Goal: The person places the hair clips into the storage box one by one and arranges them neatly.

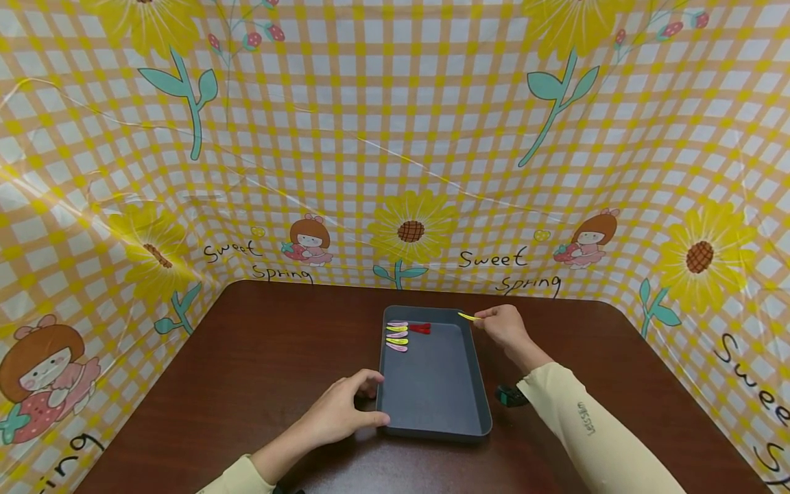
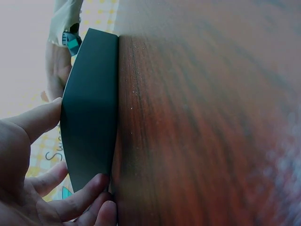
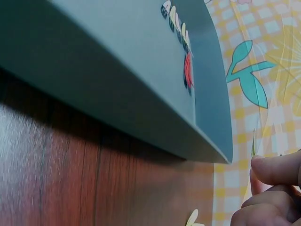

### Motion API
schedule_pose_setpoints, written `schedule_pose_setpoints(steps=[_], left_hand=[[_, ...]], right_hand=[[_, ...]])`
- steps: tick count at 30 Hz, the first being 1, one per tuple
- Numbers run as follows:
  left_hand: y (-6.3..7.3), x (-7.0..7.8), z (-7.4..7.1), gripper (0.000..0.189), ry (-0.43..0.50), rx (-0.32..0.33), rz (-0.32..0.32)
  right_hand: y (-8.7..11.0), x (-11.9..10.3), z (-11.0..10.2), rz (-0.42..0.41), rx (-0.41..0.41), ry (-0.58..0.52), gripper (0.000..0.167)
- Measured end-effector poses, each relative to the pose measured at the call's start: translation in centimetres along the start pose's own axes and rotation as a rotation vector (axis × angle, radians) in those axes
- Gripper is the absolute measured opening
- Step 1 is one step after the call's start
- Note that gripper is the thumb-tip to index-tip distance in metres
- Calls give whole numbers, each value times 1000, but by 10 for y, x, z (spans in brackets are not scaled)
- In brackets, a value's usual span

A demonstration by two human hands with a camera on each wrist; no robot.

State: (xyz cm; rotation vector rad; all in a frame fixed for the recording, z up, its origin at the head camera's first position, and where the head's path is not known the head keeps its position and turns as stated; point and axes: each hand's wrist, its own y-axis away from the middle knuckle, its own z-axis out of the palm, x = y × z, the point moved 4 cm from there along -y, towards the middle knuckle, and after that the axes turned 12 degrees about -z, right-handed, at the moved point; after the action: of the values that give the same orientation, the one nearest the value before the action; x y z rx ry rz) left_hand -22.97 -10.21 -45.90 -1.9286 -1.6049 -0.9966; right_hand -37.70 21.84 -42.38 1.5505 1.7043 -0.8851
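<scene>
A grey tray lies lengthwise on the table. My left hand holds its left side, the thumb at the rim and the other fingers against the outer wall. My right hand pinches a yellow hair clip by one end, over the tray's far right corner. In the right wrist view the thumb and fingers hide most of that clip. Inside the tray, several pink and yellow hair clips form a column at the far left. Red hair clips lie beside the column's top.
The brown table extends around the tray. Behind and at both sides hangs a checked, flower-printed cloth. A pale yellow thing, partly cut off, shows low in the right wrist view. A dark green-black band sits by the right sleeve.
</scene>
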Motion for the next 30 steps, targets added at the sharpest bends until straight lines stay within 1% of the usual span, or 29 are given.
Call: schedule_pose_setpoints(steps=[6, 17, 30], left_hand=[[0, 0, 0, 61, -1, 2, -5], [0, 0, 0, 61, -4, 6, -9], [0, 0, 1, 61, -3, 5, -13]], right_hand=[[-3, -3, 8, 2, -12, -4, 29], [-5, -18, 23, -8, -31, -29, 26], [-9, -27, 41, -3, -51, -51, 25]])
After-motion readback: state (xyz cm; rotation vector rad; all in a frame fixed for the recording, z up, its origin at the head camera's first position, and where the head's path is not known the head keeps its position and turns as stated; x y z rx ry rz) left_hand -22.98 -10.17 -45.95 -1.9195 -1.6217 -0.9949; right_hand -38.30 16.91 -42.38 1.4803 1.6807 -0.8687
